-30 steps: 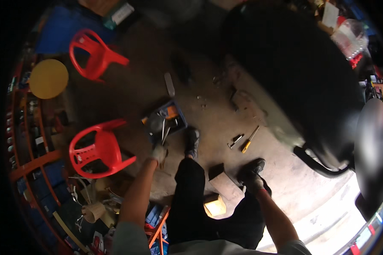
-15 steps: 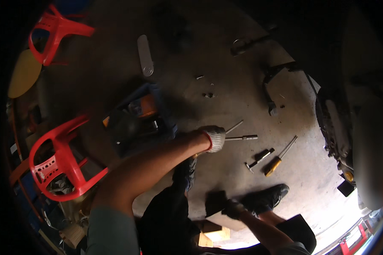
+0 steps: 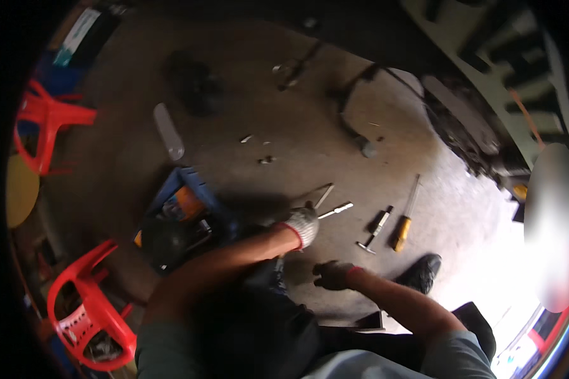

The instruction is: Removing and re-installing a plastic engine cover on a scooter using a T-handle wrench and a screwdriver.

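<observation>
My left hand (image 3: 303, 224) in a knitted glove grips two metal tools (image 3: 336, 210) above the floor, right of a blue toolbox (image 3: 212, 205) with orange and metal items in it. My right hand (image 3: 332, 275), in a dark glove, hovers below and right of it with fingers apart, holding nothing that I can see. A yellow-handled screwdriver (image 3: 401, 230) and a metal T-handle tool (image 3: 376, 230) lie to their right on the concrete floor (image 3: 278, 164).
Two red plastic chairs (image 3: 91, 322), (image 3: 50, 114) stand at the left. A vehicle's dark underside and body (image 3: 474, 126) is at the upper right. Small metal pieces (image 3: 265, 159), a pale flat strip (image 3: 169, 131) and a dark bent part (image 3: 363, 142) lie on the floor.
My left hand has moved right from over the toolbox with the tools. My right hand has risen from beside my leg toward the left hand. My head view has shifted.
</observation>
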`<state>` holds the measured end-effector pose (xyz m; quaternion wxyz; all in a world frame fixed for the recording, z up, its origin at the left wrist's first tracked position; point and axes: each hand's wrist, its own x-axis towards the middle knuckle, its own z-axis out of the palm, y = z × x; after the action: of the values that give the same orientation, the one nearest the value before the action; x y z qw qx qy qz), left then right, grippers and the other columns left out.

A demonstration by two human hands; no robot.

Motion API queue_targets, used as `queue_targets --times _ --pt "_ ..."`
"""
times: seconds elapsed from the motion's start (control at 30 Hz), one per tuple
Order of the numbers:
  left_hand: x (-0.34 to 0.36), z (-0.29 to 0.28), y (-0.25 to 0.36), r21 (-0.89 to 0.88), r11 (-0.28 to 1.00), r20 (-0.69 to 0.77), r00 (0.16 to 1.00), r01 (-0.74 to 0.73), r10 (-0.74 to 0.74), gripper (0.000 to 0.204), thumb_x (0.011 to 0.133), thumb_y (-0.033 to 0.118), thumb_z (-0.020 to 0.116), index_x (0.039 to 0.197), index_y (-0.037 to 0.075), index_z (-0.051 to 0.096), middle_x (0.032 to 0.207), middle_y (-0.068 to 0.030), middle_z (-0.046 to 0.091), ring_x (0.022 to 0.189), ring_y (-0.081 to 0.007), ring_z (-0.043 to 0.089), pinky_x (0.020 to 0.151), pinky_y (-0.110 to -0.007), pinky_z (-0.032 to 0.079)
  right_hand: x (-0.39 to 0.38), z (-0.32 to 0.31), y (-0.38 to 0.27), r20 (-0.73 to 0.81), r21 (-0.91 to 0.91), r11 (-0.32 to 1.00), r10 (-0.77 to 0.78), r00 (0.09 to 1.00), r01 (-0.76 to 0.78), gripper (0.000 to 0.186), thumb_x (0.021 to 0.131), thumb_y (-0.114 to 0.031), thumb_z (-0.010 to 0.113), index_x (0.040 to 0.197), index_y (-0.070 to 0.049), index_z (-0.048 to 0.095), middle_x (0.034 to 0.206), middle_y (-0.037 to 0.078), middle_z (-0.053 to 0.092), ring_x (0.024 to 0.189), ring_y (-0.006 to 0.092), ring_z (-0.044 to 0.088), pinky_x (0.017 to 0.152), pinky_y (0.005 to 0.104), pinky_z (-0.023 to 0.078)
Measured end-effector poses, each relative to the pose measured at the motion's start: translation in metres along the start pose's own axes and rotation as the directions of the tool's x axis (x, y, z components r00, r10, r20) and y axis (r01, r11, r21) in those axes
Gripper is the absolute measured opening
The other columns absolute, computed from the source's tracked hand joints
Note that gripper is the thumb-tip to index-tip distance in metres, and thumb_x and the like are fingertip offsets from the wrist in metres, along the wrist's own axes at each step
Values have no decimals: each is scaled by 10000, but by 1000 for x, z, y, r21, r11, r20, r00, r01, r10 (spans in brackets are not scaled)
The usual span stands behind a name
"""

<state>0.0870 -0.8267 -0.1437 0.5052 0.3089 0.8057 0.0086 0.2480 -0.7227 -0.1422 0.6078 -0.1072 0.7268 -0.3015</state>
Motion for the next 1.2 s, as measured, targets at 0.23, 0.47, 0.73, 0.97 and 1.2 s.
queue_targets --times 0.23,0.47,0.73,0.97,1.2 --pt "-23 -28 -1 178 957 60 973 -231 224 389 844 133 515 1149 -103 465 913 -242 624 840 -331 635 744 -439 505 -12 -15 67 -476 -372 928 -206 855 17 250 906 -213 484 971 -8 611 975 171 648 851 346 663 704 423 543" --pt "-1 -61 12 658 595 101 837 -461 537 162 809 149 557 813 48 684 728 -87 668 673 -241 656 575 -389 516 -49 -7 71 -759 294 784 539 365 -547 285 869 -305 559 947 -34 609 931 178 652 813 322 655 653 422 514" --pt "83 -32 62 755 649 -62 975 -95 215 390 940 230 416 1186 -26 578 1117 -117 668 948 -337 655 790 -480 496 -54 -7 34 -382 880 410 911 156 -241 544 793 -412 676 1097 21 546 1102 267 626 1068 390 602 876 446 478" --pt "42 21 55 72 993 -639 761 -91 117 386 884 285 565 1153 27 464 1113 -260 585 920 -397 639 776 -456 531 -47 -10 56 -467 756 508 860 205 -413 514 834 -465 593 996 22 626 966 264 660 997 393 629 844 451 493" --pt "51 -37 -80 385 741 -819 574 550 0 505 852 317 607 1251 44 464 1103 -252 555 990 -403 591 766 -537 504 -47 10 88 -528 757 589 807 266 -284 494 816 -488 557 940 -18 652 919 242 665 921 390 639 837 441 486"
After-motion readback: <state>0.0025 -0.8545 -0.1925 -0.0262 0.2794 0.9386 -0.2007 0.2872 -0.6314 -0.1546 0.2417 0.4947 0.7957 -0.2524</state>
